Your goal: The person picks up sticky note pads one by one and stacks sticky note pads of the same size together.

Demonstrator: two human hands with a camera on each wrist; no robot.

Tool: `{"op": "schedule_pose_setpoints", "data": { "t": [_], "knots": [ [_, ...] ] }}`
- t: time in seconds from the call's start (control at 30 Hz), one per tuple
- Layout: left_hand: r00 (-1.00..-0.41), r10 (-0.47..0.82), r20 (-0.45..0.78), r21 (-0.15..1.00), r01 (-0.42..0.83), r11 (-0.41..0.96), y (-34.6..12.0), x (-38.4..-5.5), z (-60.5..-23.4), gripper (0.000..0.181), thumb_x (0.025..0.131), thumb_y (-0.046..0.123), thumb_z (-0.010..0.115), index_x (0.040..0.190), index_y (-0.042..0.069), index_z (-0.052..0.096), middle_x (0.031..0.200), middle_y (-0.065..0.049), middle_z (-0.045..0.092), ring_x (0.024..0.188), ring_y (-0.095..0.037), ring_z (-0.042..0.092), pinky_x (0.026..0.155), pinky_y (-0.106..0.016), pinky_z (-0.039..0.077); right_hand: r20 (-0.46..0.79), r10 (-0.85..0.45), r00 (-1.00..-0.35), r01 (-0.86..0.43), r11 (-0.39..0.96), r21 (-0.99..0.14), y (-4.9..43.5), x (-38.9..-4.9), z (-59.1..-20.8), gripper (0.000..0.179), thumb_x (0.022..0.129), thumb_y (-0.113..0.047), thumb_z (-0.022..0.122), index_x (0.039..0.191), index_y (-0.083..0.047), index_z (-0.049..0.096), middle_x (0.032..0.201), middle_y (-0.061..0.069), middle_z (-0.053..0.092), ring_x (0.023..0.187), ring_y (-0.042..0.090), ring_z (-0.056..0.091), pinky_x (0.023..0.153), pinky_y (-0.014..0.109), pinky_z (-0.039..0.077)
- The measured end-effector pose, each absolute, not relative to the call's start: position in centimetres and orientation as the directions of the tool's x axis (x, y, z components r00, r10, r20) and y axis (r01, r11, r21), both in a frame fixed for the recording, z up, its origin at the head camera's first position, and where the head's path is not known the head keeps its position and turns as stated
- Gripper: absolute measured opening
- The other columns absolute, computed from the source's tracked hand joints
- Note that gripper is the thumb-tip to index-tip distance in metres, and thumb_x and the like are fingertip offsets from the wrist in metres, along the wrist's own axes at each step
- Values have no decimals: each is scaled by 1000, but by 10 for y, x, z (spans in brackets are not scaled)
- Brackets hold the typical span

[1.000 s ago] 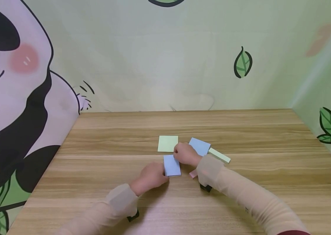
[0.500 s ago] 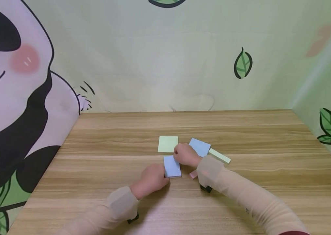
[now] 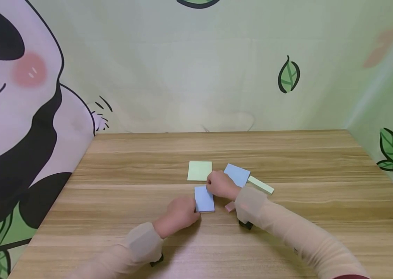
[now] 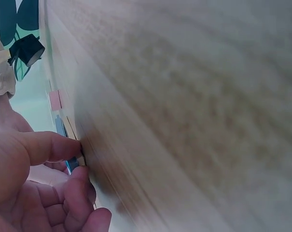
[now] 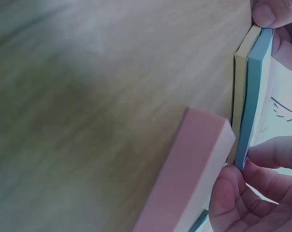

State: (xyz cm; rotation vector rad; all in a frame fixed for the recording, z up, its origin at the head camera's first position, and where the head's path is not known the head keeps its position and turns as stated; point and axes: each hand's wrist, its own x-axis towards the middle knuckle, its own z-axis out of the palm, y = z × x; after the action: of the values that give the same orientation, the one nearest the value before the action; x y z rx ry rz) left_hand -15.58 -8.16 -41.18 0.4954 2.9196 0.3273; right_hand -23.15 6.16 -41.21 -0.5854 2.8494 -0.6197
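A blue pad [image 3: 204, 199], which looks like sticky notes, lies near the table's middle. In the right wrist view its blue edge [image 5: 254, 79] rests on a cream-yellow pad [image 5: 241, 67], their edges close to flush. My left hand [image 3: 181, 211] pinches the near left edge of this stack, thumb toward the front. With curled fingers, my right hand [image 3: 222, 184] pinches the far right corner; its thumb touches the blue layer in the right wrist view. Its forearm partly covers a pink pad [image 3: 230, 206], seen as a thick strip [image 5: 189, 169] in the right wrist view.
Behind the stack lies a square pale green pad [image 3: 199, 171]. Another blue pad [image 3: 237, 174] sits beyond my right hand, with a narrow pale green pad [image 3: 260, 185] at its right corner. A printed backdrop [image 3: 196, 77] rises from the wooden table's [image 3: 130, 159] far edge.
The blue pad in my hands has shifted slightly toward the table's front, widening the gap to the green pad. Both hands keep their grip; the other pads lie as before.
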Motion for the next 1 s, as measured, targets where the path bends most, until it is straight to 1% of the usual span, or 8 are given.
{"op": "schedule_pose_setpoints", "data": {
  "t": [0.17,0.37,0.5,0.6,0.73,0.8,0.9,1.0],
  "knots": [
    [-929,342,-141,243,302,922,-82,-154,-411,27,73,18,61,53,10,45,51,0,39,46,-13,33,38,-26,28,-74,-419,-905,-352,835,-423,62,-230,-413,21,75,-3,51,56,-8,56,48,-4,41,45,9,37,43,20,28],
    [-916,366,-163,273,314,909,-84,-154,-409,30,74,20,61,52,11,43,50,2,36,45,-11,32,39,-24,26,-91,-416,-905,-335,829,-448,64,-229,-412,23,76,-4,51,53,-9,51,47,-4,38,44,9,34,43,20,27],
    [-897,394,-202,339,314,887,-88,-157,-406,39,76,28,63,49,14,38,46,6,31,43,-9,29,40,-22,23,-101,-386,-917,-296,829,-474,65,-230,-412,20,78,-5,50,59,-7,54,51,-3,41,46,9,37,44,20,29],
    [-897,391,-209,403,285,870,-91,-160,-403,40,80,31,60,50,14,40,45,6,30,43,-8,28,41,-21,22,-137,-352,-926,-240,828,-506,67,-230,-413,15,80,-5,48,67,-6,55,53,-1,47,45,10,43,44,20,33],
    [-918,346,-194,488,216,846,-93,-166,-400,28,86,23,52,62,9,49,50,4,35,45,-10,32,43,-22,26,-223,-290,-931,-116,812,-572,69,-229,-414,12,81,-5,47,71,-5,53,53,3,52,41,12,50,41,21,38],
    [-926,323,-196,517,182,836,-93,-169,-401,22,87,18,50,69,5,53,54,1,39,48,-12,36,45,-23,29,-259,-265,-929,-56,792,-609,69,-228,-414,12,81,-5,46,72,-4,53,54,3,52,40,13,52,40,21,41],
    [-930,309,-201,526,164,835,-93,-172,-404,18,86,14,48,80,1,59,62,-2,47,54,-13,41,49,-24,33,-301,-242,-922,20,748,-664,70,-226,-415,13,81,-4,46,72,-2,54,55,4,52,39,12,52,40,23,44],
    [-931,308,-195,523,167,836,-94,-175,-407,19,85,13,49,89,-2,61,72,-5,54,61,-15,45,55,-25,37,-327,-236,-915,78,691,-718,71,-224,-416,14,81,-4,45,73,0,55,56,5,52,39,12,51,40,23,45]
  ]
}}
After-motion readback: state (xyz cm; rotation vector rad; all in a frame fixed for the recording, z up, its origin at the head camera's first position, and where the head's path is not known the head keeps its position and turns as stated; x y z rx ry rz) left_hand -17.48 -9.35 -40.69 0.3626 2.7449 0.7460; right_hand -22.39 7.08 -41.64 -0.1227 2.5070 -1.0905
